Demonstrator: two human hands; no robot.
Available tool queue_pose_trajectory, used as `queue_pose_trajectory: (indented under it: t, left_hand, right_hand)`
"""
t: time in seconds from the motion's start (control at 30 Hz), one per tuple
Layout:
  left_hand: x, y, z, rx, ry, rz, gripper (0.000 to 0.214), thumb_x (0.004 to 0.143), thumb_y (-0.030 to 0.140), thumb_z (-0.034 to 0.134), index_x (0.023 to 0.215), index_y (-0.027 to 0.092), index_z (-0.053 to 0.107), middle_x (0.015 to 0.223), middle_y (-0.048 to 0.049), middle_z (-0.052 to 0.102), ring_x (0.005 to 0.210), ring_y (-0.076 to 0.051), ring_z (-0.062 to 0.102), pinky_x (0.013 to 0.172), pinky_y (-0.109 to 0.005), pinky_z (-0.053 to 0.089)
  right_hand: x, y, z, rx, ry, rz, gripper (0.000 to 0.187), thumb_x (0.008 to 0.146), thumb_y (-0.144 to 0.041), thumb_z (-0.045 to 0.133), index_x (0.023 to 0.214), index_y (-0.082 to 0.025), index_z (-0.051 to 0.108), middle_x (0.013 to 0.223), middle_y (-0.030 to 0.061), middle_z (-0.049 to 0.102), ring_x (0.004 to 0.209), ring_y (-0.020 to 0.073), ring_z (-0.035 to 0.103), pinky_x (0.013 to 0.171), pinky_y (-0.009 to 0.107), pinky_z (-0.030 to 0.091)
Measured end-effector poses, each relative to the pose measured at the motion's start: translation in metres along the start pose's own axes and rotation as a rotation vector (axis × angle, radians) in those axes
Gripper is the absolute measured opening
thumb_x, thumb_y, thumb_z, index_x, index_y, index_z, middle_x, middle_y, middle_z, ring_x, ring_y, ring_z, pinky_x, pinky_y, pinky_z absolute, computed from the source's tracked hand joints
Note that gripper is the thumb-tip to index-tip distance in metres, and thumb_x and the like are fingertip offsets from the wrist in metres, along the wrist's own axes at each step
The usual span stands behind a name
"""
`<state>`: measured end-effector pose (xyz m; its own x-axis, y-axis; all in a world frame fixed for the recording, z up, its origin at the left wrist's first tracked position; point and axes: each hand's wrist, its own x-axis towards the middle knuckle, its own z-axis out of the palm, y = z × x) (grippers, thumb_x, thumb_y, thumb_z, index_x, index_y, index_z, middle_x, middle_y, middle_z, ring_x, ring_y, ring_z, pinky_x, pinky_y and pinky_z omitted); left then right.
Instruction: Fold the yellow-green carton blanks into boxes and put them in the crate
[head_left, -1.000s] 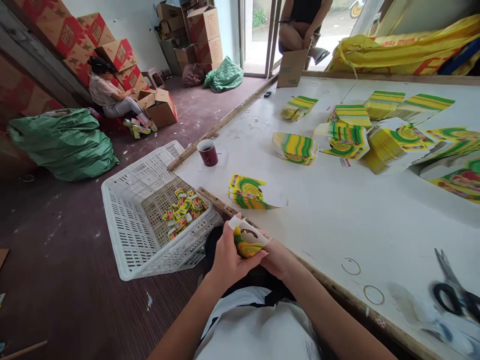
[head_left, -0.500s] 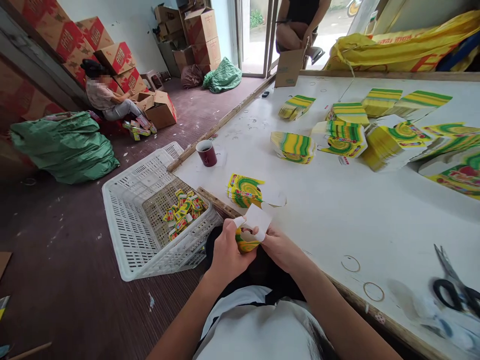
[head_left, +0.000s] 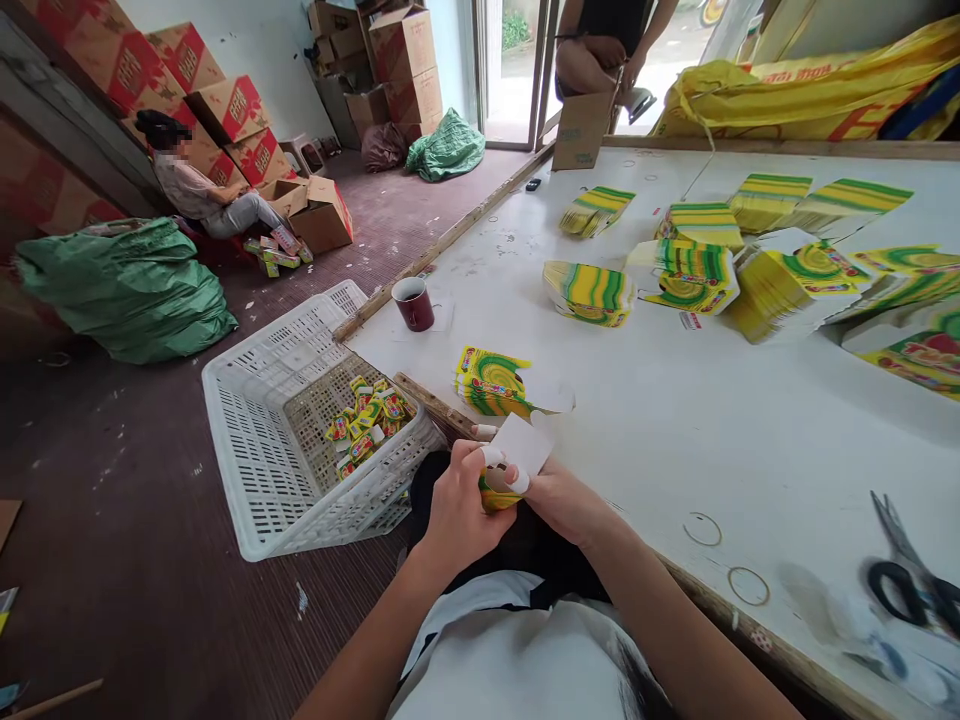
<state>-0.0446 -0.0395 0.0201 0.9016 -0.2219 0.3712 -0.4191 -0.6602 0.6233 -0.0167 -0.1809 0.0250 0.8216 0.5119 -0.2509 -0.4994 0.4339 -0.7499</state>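
Note:
Both my hands grip one small yellow-green printed carton at the near edge of the white table, over my lap. My left hand wraps its left side and my right hand pinches the right side, with a white flap sticking up between the fingers. A short stack of flat yellow-green carton blanks lies on the table just beyond my hands. A white plastic crate on the floor to my left holds several small folded cartons.
A dark red cup stands on the table's left edge. Several fanned stacks of carton blanks cover the far table. Black scissors lie at right. A person sits among cardboard boxes; another sits by the door. A green sack lies on the floor.
The carton has turned in my hands: its white flap now stands upright and my fingers have shifted over the top. The seated person at left leaned further left.

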Motion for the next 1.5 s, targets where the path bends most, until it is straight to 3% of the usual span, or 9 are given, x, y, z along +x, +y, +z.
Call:
queue_pose_trajectory:
  t: [0.23, 0.47, 0.67, 0.8, 0.93, 1.13, 1.23, 1.33, 1.5]
  left_hand:
    - [0.001, 0.003, -0.003, -0.114, -0.140, -0.215, 0.049, 0.067, 0.019, 0.062, 0.104, 0.026, 0.031, 0.098, -0.0043, 0.055, 0.078, -0.020, 0.060, 0.063, -0.032, 0.047]
    - [0.003, 0.002, -0.003, -0.143, -0.240, -0.338, 0.058, 0.070, 0.021, 0.062, 0.115, 0.023, 0.024, 0.107, -0.0116, 0.058, 0.090, -0.026, 0.063, 0.073, -0.041, 0.052]
    - [-0.002, -0.005, 0.003, -0.031, -0.227, -0.300, 0.037, 0.074, 0.019, 0.055, 0.108, 0.021, 0.041, 0.113, -0.0133, 0.050, 0.102, -0.029, 0.057, 0.085, -0.047, 0.051]
    - [-0.002, -0.004, 0.005, -0.027, -0.184, -0.330, 0.050, 0.074, 0.018, 0.059, 0.118, 0.022, 0.038, 0.118, -0.0137, 0.048, 0.108, -0.027, 0.056, 0.090, -0.045, 0.050]
    - [0.002, 0.000, -0.006, 0.086, -0.128, -0.413, 0.059, 0.068, 0.018, 0.064, 0.119, 0.019, 0.036, 0.113, -0.0135, 0.054, 0.108, -0.031, 0.056, 0.092, -0.049, 0.048]
    - [0.009, -0.001, -0.031, 0.064, -0.227, -0.446, 0.043, 0.067, 0.025, 0.069, 0.105, 0.020, 0.052, 0.101, -0.0078, 0.066, 0.095, -0.028, 0.064, 0.082, -0.042, 0.051]
    - [0.016, 0.000, -0.039, 0.029, -0.274, -0.446, 0.041, 0.068, 0.030, 0.070, 0.106, 0.021, 0.056, 0.101, -0.0063, 0.068, 0.093, -0.026, 0.065, 0.081, -0.039, 0.050]
    - [0.021, 0.003, -0.044, 0.035, -0.326, -0.443, 0.042, 0.064, 0.027, 0.074, 0.102, 0.021, 0.059, 0.098, -0.0047, 0.069, 0.088, -0.025, 0.066, 0.078, -0.037, 0.051]
    - [0.022, 0.008, -0.043, 0.111, -0.300, -0.412, 0.043, 0.068, 0.027, 0.070, 0.108, 0.019, 0.058, 0.104, -0.0081, 0.069, 0.095, -0.028, 0.066, 0.083, -0.041, 0.052]
  right_hand:
    - [-0.004, 0.002, 0.015, -0.358, 0.021, -0.199, 0.074, 0.069, -0.060, 0.073, 0.130, -0.023, 0.053, 0.118, 0.0086, 0.064, 0.111, 0.0284, 0.057, 0.102, 0.043, 0.042]
    - [-0.008, 0.009, 0.010, -0.785, 0.157, -0.332, 0.052, 0.088, -0.023, 0.048, 0.140, -0.023, 0.047, 0.132, 0.0101, 0.060, 0.128, 0.0267, 0.051, 0.107, 0.043, 0.042]
    - [-0.004, 0.018, 0.005, -1.010, 0.015, -0.464, 0.063, 0.091, -0.022, 0.049, 0.150, -0.019, 0.029, 0.153, 0.0153, 0.038, 0.142, 0.0278, 0.035, 0.112, 0.048, 0.039]
    - [0.000, 0.022, -0.003, -0.984, -0.031, -0.519, 0.057, 0.092, -0.011, 0.039, 0.147, -0.025, 0.037, 0.150, 0.0104, 0.045, 0.140, 0.0225, 0.040, 0.113, 0.044, 0.039]
    - [0.003, 0.022, -0.016, -0.870, 0.133, -0.513, 0.049, 0.095, -0.021, 0.042, 0.144, -0.024, 0.042, 0.141, 0.0123, 0.054, 0.131, 0.0240, 0.051, 0.109, 0.044, 0.044]
    - [0.000, 0.023, -0.026, -1.098, -0.045, -0.571, 0.052, 0.097, -0.035, 0.045, 0.146, -0.021, 0.038, 0.153, 0.0197, 0.037, 0.143, 0.0295, 0.033, 0.107, 0.048, 0.045]
    - [-0.001, 0.012, -0.031, -1.157, -0.071, -0.535, 0.034, 0.099, -0.034, 0.040, 0.122, -0.019, 0.060, 0.142, 0.0220, 0.048, 0.126, 0.0283, 0.055, 0.095, 0.043, 0.053]
    - [0.000, -0.001, -0.033, -1.156, -0.138, -0.518, 0.025, 0.097, -0.037, 0.045, 0.102, -0.021, 0.063, 0.124, 0.0169, 0.060, 0.104, 0.0225, 0.066, 0.084, 0.037, 0.057]
    - [0.002, 0.013, -0.023, -1.114, -0.062, -0.559, 0.022, 0.096, -0.032, 0.047, 0.115, -0.022, 0.050, 0.140, 0.0188, 0.045, 0.131, 0.0278, 0.048, 0.100, 0.048, 0.050]
